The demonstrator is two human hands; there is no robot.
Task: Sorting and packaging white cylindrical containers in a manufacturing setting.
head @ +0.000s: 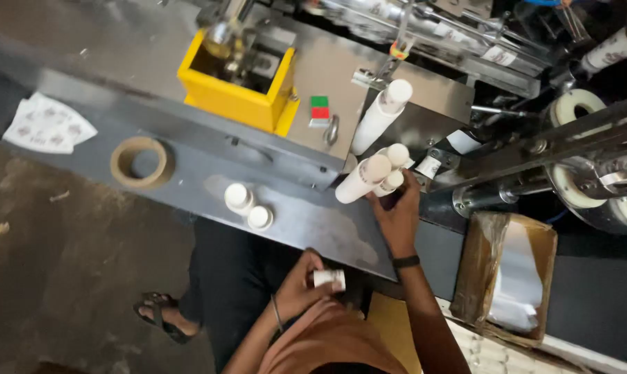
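My right hand [399, 220], with a black band at the wrist, grips the lower ends of a few white cylindrical stacks. One long stack [363, 179] tilts to the left, and two shorter ones [394, 168] stand beside it. Another tall white stack [381, 116] leans against the machine's steel panel just above. My left hand [301, 282], with a thin bracelet, stays close to my body and is closed around a small white cylinder [329, 278]. Two small white capped pieces [248, 206] stand upright on the grey bench, to the left of both hands.
A brown tape roll [142, 162] lies on the grey bench [189, 145], with a stack of printed paper blanks [47, 125] further left. Behind are a yellow box [234, 97], green and red buttons [319, 111] and machine rollers [590, 187]. An open cardboard box [511, 277] sits right.
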